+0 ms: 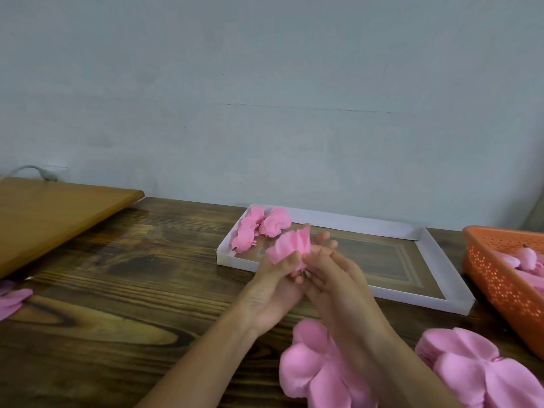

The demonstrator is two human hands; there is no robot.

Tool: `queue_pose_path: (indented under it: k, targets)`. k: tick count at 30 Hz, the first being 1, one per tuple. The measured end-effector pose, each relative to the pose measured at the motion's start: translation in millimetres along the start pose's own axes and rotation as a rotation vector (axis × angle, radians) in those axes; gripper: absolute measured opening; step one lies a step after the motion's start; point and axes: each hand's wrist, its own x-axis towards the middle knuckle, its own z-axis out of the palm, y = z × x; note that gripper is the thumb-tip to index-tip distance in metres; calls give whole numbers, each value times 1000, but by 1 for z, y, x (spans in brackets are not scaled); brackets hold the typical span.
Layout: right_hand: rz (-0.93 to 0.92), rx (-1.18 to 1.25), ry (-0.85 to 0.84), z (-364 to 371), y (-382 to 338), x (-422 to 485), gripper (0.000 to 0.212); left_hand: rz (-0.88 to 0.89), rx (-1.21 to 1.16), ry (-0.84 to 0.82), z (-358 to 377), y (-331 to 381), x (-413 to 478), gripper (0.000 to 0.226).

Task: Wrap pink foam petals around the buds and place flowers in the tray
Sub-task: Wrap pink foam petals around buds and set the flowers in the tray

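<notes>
Head view: my left hand (273, 290) grips the half-wrapped flower (290, 245), fingers curled round its lower part, held above the near rim of the white tray (441, 254). My right hand (332, 278) meets it from the right, with its fingers reaching up behind the petals. I cannot tell whether it pinches, because the contact is hidden. The bud inside is covered by foam. A few finished flowers (262, 228) lie in the tray's far-left corner. Two petal stacks (318, 369) (477, 366) sit on the tabletop (117, 290) near me, partly behind my forearms and cut off below. The orange basket (494, 278) at right is cropped, and its pink contents are indistinct. A pink foam piece (11, 298) is cut off at the left edge.
</notes>
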Motion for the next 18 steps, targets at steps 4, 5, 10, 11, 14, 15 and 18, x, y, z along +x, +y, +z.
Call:
queue_pose_path:
  k: [4,5,10,11,14,15,18]
  targets:
    - [76,148,26,-2,-6,4,19,-46,-32,-5,-4,-2,5,101]
    - [98,166,20,-2,-7,5,18,-56,-70,3,-4,-1,6,90]
    - [176,232,15,-2,-13,3,13,-38,-146,58,-6,-2,10,82]
    - [187,255,15,-3,-14,3,12,-10,-117,81,-7,-4,10,85]
    - [217,335,21,-6,-17,3,14,97,-26,122,-6,-3,12,71]
    - [221,343,24,-7,-18,3,18,134,2,146,-7,-4,13,58]
    - [205,293,50,-10,-19,5,25,210,64,247,-11,-3,13,28]
